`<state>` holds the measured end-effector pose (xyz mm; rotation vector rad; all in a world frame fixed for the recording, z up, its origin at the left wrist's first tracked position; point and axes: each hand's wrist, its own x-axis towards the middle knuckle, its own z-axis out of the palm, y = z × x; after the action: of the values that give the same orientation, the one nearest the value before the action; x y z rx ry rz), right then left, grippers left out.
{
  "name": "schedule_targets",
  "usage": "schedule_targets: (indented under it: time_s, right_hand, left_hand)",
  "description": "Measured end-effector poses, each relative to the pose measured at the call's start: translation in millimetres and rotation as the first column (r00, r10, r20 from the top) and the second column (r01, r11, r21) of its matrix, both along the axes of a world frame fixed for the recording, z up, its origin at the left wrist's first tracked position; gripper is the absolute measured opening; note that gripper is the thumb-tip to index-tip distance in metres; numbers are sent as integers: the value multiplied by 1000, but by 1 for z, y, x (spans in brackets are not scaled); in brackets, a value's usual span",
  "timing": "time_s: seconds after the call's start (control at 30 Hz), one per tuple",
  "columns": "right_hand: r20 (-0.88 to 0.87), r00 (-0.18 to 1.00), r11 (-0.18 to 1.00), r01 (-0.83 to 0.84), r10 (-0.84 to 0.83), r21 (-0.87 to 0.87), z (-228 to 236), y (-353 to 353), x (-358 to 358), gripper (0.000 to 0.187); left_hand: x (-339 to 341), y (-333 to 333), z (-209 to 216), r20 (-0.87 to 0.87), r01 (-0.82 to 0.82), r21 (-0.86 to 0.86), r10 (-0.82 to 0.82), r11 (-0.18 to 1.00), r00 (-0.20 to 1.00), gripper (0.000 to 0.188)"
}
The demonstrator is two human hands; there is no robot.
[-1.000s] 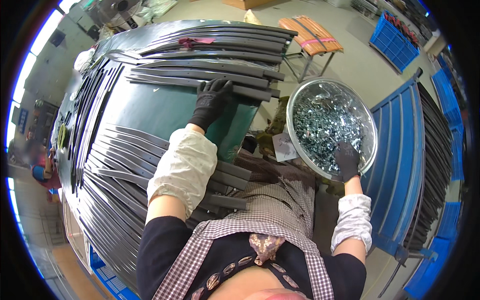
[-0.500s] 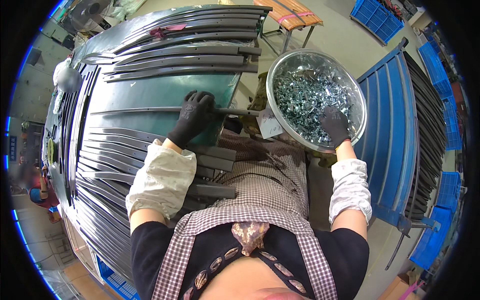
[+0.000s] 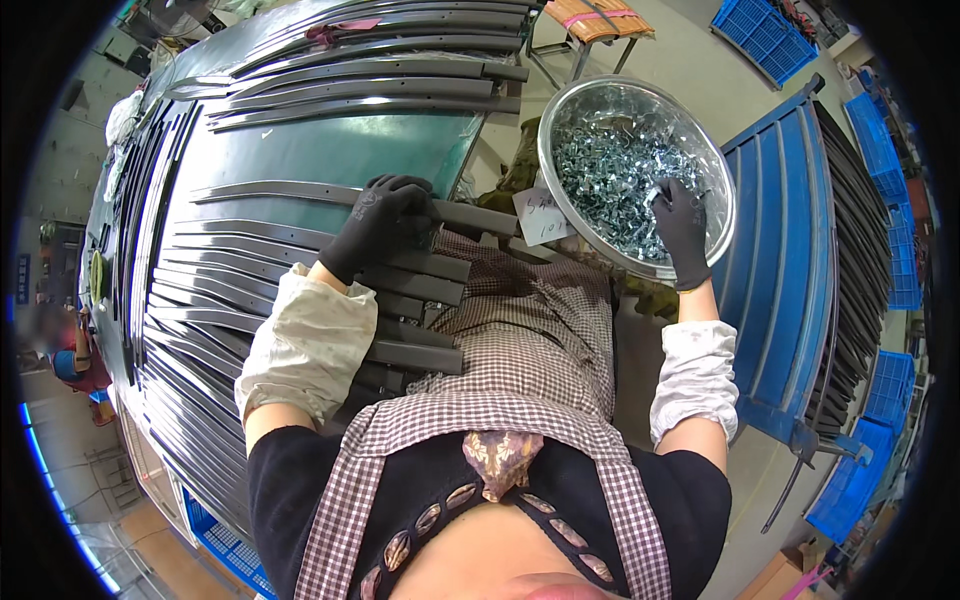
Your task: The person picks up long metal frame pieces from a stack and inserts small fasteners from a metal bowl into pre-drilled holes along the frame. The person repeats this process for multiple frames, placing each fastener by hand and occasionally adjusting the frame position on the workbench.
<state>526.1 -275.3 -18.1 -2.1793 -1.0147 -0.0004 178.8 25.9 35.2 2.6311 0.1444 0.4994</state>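
My left hand (image 3: 385,225), in a black glove, is closed around a long dark grey strip (image 3: 478,216) near its right end. That strip lies across the green tabletop (image 3: 340,155), its end sticking out past the edge toward the bowl. My right hand (image 3: 682,230), gloved alike, reaches over the near right part of a clear round bowl (image 3: 728,215) full of small shiny metal clips (image 3: 610,175). Its thumb and fingers are pinched together, with a bright small metal clip at the tips. A white paper card (image 3: 541,218) with handwriting hangs by the bowl's left side.
More dark strips (image 3: 225,345) lie side by side on the near table, others (image 3: 380,85) at its far side. A blue metal rack (image 3: 775,270) with dark strips stands right of the bowl. Beyond are an orange-topped stool (image 3: 597,20) and blue crates (image 3: 765,40).
The strip in my left hand has turned from a narrow edge to its broader face and shifted nearer the other strips. My right hand has risen slightly out of the clips, fingers pinched.
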Motion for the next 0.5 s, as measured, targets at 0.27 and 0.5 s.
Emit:
schedule_targets:
  time_s: [0.27,0.5]
  right_hand:
    - [-307,853,902,-361,422,238,25,17,-92,16]
    - [-668,424,780,-466,612,418,22,26,-184,15]
  left_hand:
    - [11,-76,36,-20,96,124,-94,988,995,35]
    - [3,-107,23,-50,302,164,-297,939,953,38]
